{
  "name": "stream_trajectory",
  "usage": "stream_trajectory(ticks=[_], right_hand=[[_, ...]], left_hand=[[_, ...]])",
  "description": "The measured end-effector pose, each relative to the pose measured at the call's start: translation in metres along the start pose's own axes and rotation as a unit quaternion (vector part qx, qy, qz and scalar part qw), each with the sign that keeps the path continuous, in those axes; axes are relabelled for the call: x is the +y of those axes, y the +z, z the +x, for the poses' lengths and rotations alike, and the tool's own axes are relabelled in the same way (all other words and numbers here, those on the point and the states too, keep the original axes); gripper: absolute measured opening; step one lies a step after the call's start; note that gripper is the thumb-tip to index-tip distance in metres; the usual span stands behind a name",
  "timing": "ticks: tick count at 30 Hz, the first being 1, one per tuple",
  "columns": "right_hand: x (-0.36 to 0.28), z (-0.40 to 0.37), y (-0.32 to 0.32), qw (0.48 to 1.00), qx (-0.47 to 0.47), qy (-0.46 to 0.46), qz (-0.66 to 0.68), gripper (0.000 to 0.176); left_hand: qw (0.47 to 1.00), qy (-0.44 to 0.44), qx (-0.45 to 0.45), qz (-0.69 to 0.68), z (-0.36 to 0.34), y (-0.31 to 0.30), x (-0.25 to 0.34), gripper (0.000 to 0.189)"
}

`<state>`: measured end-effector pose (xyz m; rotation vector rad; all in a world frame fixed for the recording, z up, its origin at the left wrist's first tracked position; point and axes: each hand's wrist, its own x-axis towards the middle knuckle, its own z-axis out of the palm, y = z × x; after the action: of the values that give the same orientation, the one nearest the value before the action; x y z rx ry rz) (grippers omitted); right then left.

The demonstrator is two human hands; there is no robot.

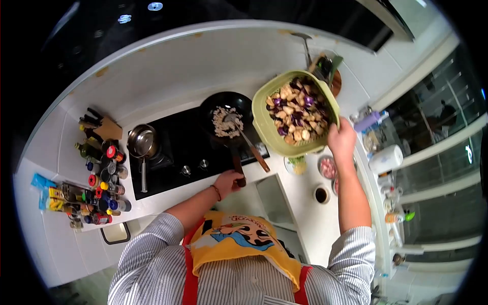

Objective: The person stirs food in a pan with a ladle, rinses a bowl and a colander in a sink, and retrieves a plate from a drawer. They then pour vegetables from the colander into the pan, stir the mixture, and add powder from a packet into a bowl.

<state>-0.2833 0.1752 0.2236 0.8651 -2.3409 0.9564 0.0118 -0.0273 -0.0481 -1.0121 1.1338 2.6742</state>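
Observation:
My left hand (pixel 229 185) is closed round the wooden handle of a black wok (pixel 209 110) on the stove. Pale minced meat (pixel 222 122) lies in the wok, and a spatula (pixel 249 144) with a wooden handle rests in it. With my right hand (pixel 341 138) I grip the near right rim of a green colander (pixel 263 125), which is held up to the right of the wok and tilted toward me. Chopped eggplant (pixel 296 113) with purple skin fills its middle. The colander hides part of the counter behind it.
A steel saucepan (pixel 142 142) sits on the left of the black cooktop (pixel 178 152). Several spice jars and bottles (pixel 104 190) crowd the left counter, beside a knife block (pixel 108 129). Right of the cooktop are a cup of dark liquid (pixel 321 194) and a bowl of pink meat (pixel 327 166).

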Motion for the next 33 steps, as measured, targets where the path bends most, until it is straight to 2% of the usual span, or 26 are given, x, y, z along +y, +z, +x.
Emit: stream_trajectory(ticks=[1,4,5,9,12,14,16,20,24,28,33], right_hand=[[-0.016,0.024,0.021,1.0,-0.011,-0.021,-0.017,0.037],[-0.063,0.076,0.074,0.988,-0.005,-0.147,-0.045,0.018],[-0.079,0.089,0.087,0.982,-0.039,-0.171,-0.071,0.011],[-0.106,0.116,0.152,0.947,-0.13,-0.278,-0.099,0.015],[-0.118,0.125,0.186,0.923,-0.133,-0.349,-0.097,0.017],[-0.124,0.128,0.198,0.915,-0.155,-0.357,-0.108,0.018],[-0.134,0.129,0.2,0.917,-0.178,-0.336,-0.124,0.018],[-0.144,0.13,0.2,0.907,-0.178,-0.361,-0.125,0.019],[-0.14,0.138,0.207,0.892,-0.123,-0.413,-0.134,0.015],[-0.151,0.147,0.206,0.879,-0.076,-0.452,-0.128,0.01],[-0.17,0.151,0.187,0.878,-0.106,-0.427,-0.187,0.012]], left_hand=[[1.0,0.009,0.005,0.011,-0.005,0.004,0.0,0.028],[0.999,0.031,0.026,0.03,-0.017,0.017,0.011,0.029],[0.998,0.025,0.036,0.052,-0.019,0.018,0.012,0.029],[0.996,0.058,0.055,0.037,-0.011,0.016,-0.002,0.03],[0.994,0.089,0.057,0.009,-0.007,0.021,-0.002,0.035],[0.994,0.077,0.082,-0.014,-0.017,0.029,-0.003,0.028],[0.992,0.089,0.092,-0.02,-0.018,0.031,-0.006,0.029],[0.989,0.101,0.101,-0.029,-0.016,0.033,-0.01,0.032],[0.99,0.088,0.106,0.025,-0.027,0.036,-0.003,0.032],[0.99,0.086,0.11,-0.009,-0.024,0.036,-0.011,0.032],[0.991,0.08,0.097,0.036,-0.025,0.033,0.003,0.032]])
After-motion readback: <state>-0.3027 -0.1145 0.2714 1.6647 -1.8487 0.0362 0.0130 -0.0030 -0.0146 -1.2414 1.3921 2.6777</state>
